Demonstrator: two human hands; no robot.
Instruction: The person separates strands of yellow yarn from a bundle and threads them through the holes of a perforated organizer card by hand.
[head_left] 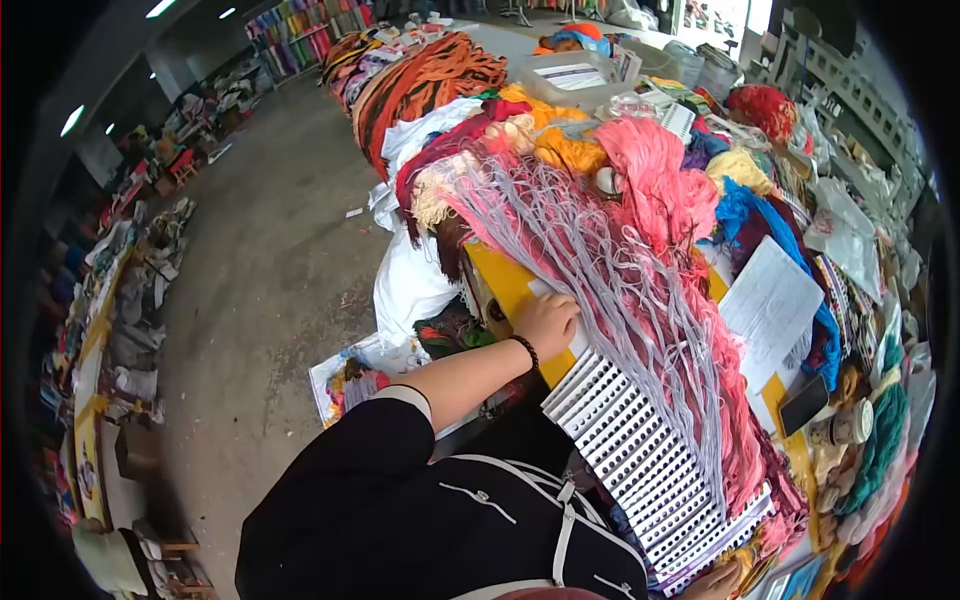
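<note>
Curled fingers close my left hand (548, 325) at the table edge, beside the upper end of a row of white punched cards (640, 465). Whatever lies inside those fingers is hidden. Long grey-lilac threads (610, 270) run down across the cards, just right of that hand. Pink yarn (660, 180) lies under and beside them. At the bottom edge, my right hand (715, 582) is near the lower end of the cards, mostly cut off, so its grip cannot be made out.
A white paper sheet (770, 308), a black phone (805, 403) and a cup (850, 423) sit on the right. Orange-black yarn bundles (430, 85) and a plastic bin (570, 80) are farther back. A box (325, 390) of yarn stands on the floor at left.
</note>
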